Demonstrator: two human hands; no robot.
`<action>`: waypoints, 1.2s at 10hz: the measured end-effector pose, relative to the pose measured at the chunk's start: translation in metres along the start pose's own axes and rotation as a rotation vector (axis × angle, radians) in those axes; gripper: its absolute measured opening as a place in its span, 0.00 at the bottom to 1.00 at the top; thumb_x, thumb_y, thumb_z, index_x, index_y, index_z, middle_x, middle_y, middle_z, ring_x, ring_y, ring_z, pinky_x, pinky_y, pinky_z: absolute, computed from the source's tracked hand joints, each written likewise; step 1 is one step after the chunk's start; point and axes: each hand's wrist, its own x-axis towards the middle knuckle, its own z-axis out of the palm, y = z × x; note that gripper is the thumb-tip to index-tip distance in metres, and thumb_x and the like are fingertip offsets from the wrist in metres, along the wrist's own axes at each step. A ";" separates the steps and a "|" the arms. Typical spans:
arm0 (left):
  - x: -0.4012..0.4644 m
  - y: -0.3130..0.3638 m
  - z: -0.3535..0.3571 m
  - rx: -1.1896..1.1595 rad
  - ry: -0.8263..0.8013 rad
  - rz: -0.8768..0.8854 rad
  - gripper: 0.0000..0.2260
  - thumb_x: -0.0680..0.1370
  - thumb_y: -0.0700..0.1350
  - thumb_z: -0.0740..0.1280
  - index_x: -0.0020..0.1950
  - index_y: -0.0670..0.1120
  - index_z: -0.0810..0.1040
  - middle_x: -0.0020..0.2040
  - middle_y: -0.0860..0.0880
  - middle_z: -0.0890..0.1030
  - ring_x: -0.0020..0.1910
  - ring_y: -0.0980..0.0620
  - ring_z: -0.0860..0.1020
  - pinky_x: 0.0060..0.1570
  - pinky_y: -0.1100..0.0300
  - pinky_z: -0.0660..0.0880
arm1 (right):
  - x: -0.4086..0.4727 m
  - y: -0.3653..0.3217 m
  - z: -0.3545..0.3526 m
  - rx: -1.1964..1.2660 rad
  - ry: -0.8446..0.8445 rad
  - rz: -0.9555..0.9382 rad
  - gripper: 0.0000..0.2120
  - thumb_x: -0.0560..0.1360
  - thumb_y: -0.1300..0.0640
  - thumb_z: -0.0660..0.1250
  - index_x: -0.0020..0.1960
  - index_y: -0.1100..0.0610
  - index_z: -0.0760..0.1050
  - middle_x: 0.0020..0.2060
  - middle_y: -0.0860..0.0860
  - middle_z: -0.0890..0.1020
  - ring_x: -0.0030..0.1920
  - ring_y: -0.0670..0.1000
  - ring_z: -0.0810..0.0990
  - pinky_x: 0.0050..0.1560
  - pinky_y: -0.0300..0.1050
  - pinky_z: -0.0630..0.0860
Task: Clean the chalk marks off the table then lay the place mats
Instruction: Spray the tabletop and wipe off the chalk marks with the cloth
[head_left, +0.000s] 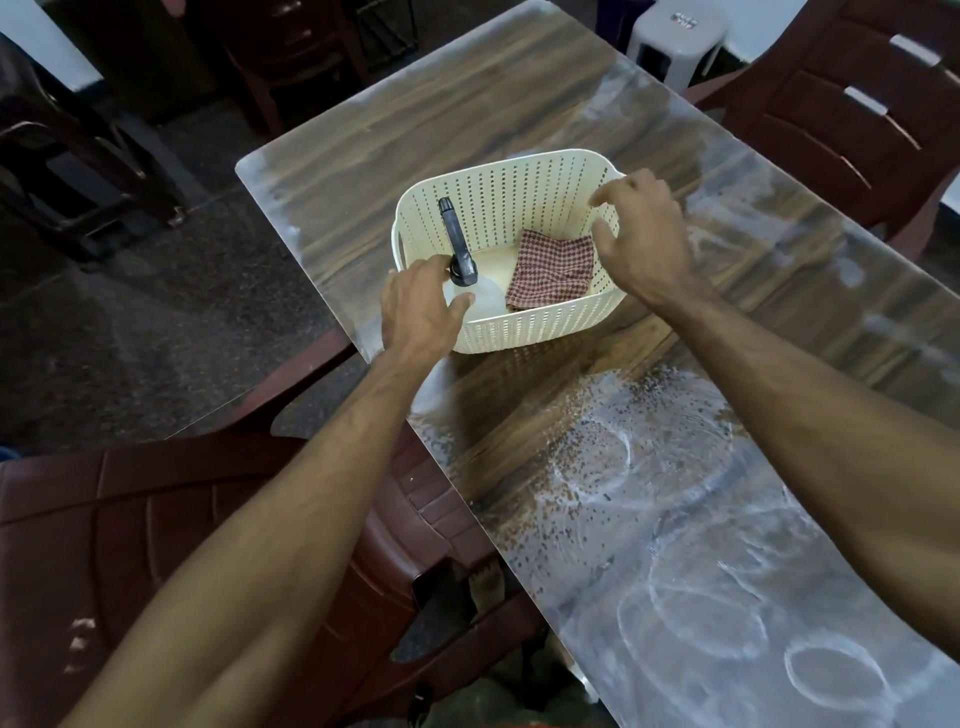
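while the left hand (423, 301) wraps its fingers round the clear body of the spray bottle (465, 270) at the near left corner of the cream basket (519, 332), the right hand (641, 236) hovers over the basket's right wall with fingers loosely spread and holding nothing. the bottle leans with its long axis running from the hand up and away, dark nozzle pointing toward the far wall of the basket, so lifting it would likely mean drawing it up along that line. the folded checked cloth (551, 269) lies flat on the basket floor just left of and below the right hand's fingertips, and that hand is much the nearer to it. the chalk marks (691, 631), white rings, sit on the table (415, 135) well nearer the person, not yet wiped; no place mats are in view.
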 end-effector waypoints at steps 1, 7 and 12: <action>0.006 0.000 0.004 0.002 0.012 -0.007 0.13 0.77 0.51 0.69 0.59 0.49 0.79 0.56 0.52 0.81 0.58 0.50 0.77 0.75 0.48 0.49 | 0.000 -0.008 0.009 -0.042 -0.147 -0.060 0.12 0.77 0.58 0.67 0.59 0.59 0.79 0.57 0.58 0.78 0.59 0.58 0.75 0.60 0.54 0.73; 0.012 0.005 0.020 -0.055 0.090 -0.050 0.12 0.77 0.56 0.67 0.53 0.48 0.77 0.48 0.52 0.83 0.53 0.52 0.80 0.71 0.59 0.31 | 0.050 -0.012 0.077 -0.304 -0.811 -0.058 0.23 0.72 0.59 0.72 0.65 0.60 0.70 0.58 0.59 0.77 0.58 0.61 0.77 0.60 0.56 0.76; 0.009 0.003 0.016 -0.319 0.093 -0.007 0.06 0.78 0.49 0.68 0.47 0.50 0.73 0.43 0.54 0.80 0.44 0.52 0.79 0.71 0.61 0.32 | 0.053 -0.008 0.087 -0.279 -0.656 -0.156 0.08 0.74 0.57 0.70 0.50 0.55 0.72 0.46 0.55 0.79 0.45 0.54 0.75 0.47 0.50 0.75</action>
